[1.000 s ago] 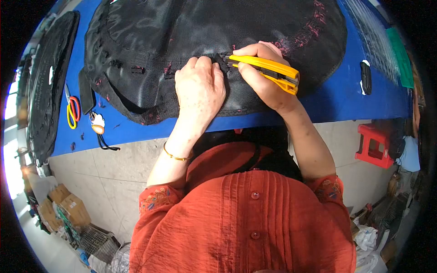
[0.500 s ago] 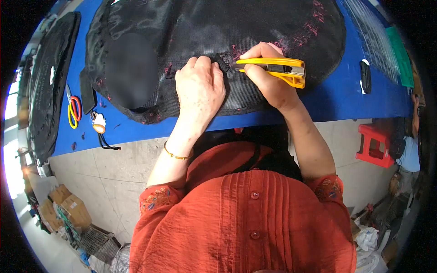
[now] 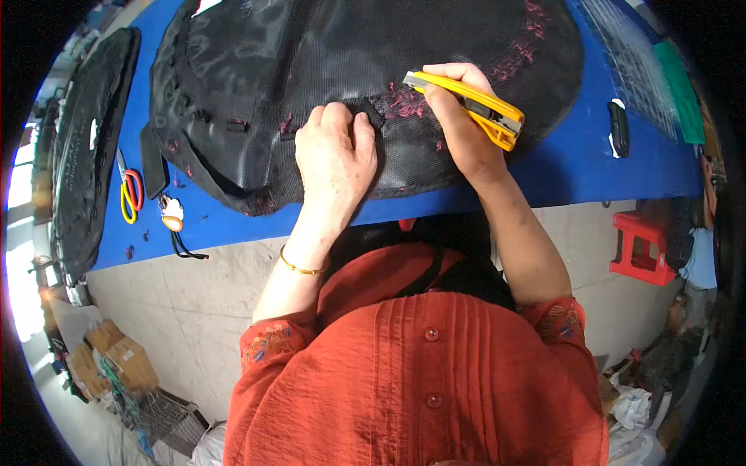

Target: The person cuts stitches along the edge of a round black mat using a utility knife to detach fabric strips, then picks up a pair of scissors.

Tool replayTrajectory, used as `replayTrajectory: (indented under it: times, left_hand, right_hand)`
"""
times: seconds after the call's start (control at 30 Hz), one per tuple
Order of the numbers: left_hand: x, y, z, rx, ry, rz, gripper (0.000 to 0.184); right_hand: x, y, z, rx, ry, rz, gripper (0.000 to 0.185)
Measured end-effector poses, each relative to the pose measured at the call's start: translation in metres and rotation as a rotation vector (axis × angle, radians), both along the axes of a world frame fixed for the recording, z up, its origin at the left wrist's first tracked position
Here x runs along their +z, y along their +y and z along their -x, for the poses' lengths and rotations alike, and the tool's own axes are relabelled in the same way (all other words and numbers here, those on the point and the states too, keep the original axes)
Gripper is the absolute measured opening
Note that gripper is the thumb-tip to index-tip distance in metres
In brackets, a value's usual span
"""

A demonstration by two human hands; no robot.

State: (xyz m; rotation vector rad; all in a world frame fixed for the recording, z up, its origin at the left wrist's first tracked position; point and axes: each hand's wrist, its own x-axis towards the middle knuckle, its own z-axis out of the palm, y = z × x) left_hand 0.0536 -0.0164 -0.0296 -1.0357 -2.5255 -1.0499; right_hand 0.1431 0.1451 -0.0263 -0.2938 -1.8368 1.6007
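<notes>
A large black mesh fabric bag lies spread on the blue table, with tufts of pink thread along its seams. My left hand is closed with curled fingers on a short black strap near the bag's front edge. In my right hand is a yellow utility knife, its blade out and pointing left. The blade tip sits just above the pink threads, apart from the strap. My left fingertips are partly hidden.
Red-and-yellow scissors and a small corded tag lie on the blue table at left, beside a stack of black fabric. A black object lies at right. A red stool stands on the floor.
The utility knife has moved up and away from the strap, its blade now angled up to the left, uncovering pink threads. My left hand has shifted slightly left and down.
</notes>
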Motion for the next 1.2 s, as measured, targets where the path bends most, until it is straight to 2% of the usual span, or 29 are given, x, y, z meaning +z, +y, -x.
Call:
replayTrajectory:
  times: [0.03, 0.07, 0.17, 0.2, 0.23, 0.27, 0.3, 0.33, 0.37, 0.4, 0.43, 0.5, 0.53, 0.57, 0.6, 0.67, 0.8, 0.83, 0.93, 0.97, 1.07, 1.13, 1.2]
  left_hand:
    - [0.001, -0.001, -0.001, 0.019, -0.004, -0.043, 0.019]
    - [0.003, -0.003, -0.002, 0.021, 0.043, -0.033, 0.021]
    - [0.019, -0.009, -0.006, 0.056, 0.165, -0.103, 0.027]
    - [0.029, -0.011, -0.007, 0.009, 0.165, -0.209, 0.026]
    - [0.042, -0.014, -0.013, -0.047, 0.053, -0.330, 0.022]
    - [0.057, -0.020, -0.022, -0.128, -0.240, -0.480, 0.018]
    - [0.079, -0.028, -0.031, -0.230, -0.387, -0.563, 0.015]
    - [0.094, -0.036, -0.031, -0.475, -0.348, -0.612, 0.015]
    - [0.110, -0.040, -0.036, -0.591, -0.354, -0.675, 0.026]
    - [0.121, -0.043, -0.014, -1.105, -0.390, -0.706, 0.031]
    - [0.133, -0.046, -0.024, -1.228, -0.450, -0.825, 0.036]
    - [0.160, -0.054, -0.045, -1.208, -0.485, -0.872, 0.032]
    - [0.166, -0.046, -0.054, -1.306, -0.420, -1.197, 0.024]
    - [0.173, -0.044, -0.061, -1.384, -0.343, -1.527, 0.024]
    - [0.187, -0.104, -0.046, -1.375, -0.603, -0.896, 0.034]
    - [0.180, -0.082, -0.061, -1.515, -0.543, -1.438, 0.032]
    - [0.190, -0.056, -0.070, -1.661, -0.712, -1.514, 0.026]
    - [0.188, -0.051, -0.070, -1.846, -0.785, -1.565, 0.023]
    - [0.189, -0.049, -0.080, -1.739, -0.675, -1.659, 0.025]
    - [0.189, -0.050, -0.080, -1.744, -0.676, -1.661, 0.025]
    - [0.187, -0.049, -0.080, -1.815, -0.786, -1.572, 0.026]
    - [0.186, -0.039, -0.083, -1.907, -0.701, -1.679, 0.025]
    - [0.186, -0.040, -0.083, -1.870, -0.696, -1.647, 0.025]
  right_hand:
    - [-0.007, 0.005, 0.003, -0.051, 0.027, -0.127, 0.017]
    - [-0.005, 0.005, 0.002, -0.057, 0.032, -0.130, 0.017]
    - [0.003, -0.002, -0.003, -0.011, -0.027, 0.079, 0.020]
    - [0.002, -0.002, -0.004, -0.016, -0.026, 0.079, 0.020]
    - [0.000, -0.001, -0.004, 0.013, -0.001, 0.069, 0.019]
    - [-0.003, 0.000, -0.004, 0.043, 0.025, 0.058, 0.019]
    - [-0.004, 0.000, -0.001, 0.005, 0.032, 0.019, 0.017]
    - [-0.005, 0.000, 0.000, 0.010, 0.022, 0.032, 0.016]
    - [-0.005, 0.000, 0.000, 0.014, 0.012, 0.044, 0.015]
    - [-0.008, 0.001, 0.004, -0.010, 0.015, -0.007, 0.014]
    - [-0.010, 0.001, 0.004, -0.014, 0.024, 0.012, 0.012]
    - [-0.012, 0.001, 0.007, -0.050, 0.008, 0.014, 0.012]
    - [-0.013, 0.000, 0.006, -0.035, -0.012, 0.001, 0.012]
    - [-0.013, 0.000, 0.006, -0.020, -0.033, -0.012, 0.013]
    - [-0.012, 0.001, 0.005, -0.020, -0.055, -0.028, 0.014]
    - [-0.014, 0.002, 0.008, -0.061, -0.060, -0.053, 0.014]
    - [-0.018, 0.004, 0.009, -0.097, -0.059, -0.075, 0.016]
    - [-0.018, 0.004, 0.009, -0.088, -0.061, -0.062, 0.016]
    - [-0.020, 0.003, 0.010, -0.093, -0.028, -0.041, 0.017]
    - [-0.018, 0.002, 0.007, -0.011, -0.080, 0.001, 0.012]
    - [-0.022, 0.004, 0.013, -0.096, 0.013, -0.102, 0.017]
    - [-0.022, 0.004, 0.012, -0.104, 0.012, -0.108, 0.017]
    - [-0.023, 0.004, 0.013, -0.099, 0.022, -0.095, 0.017]
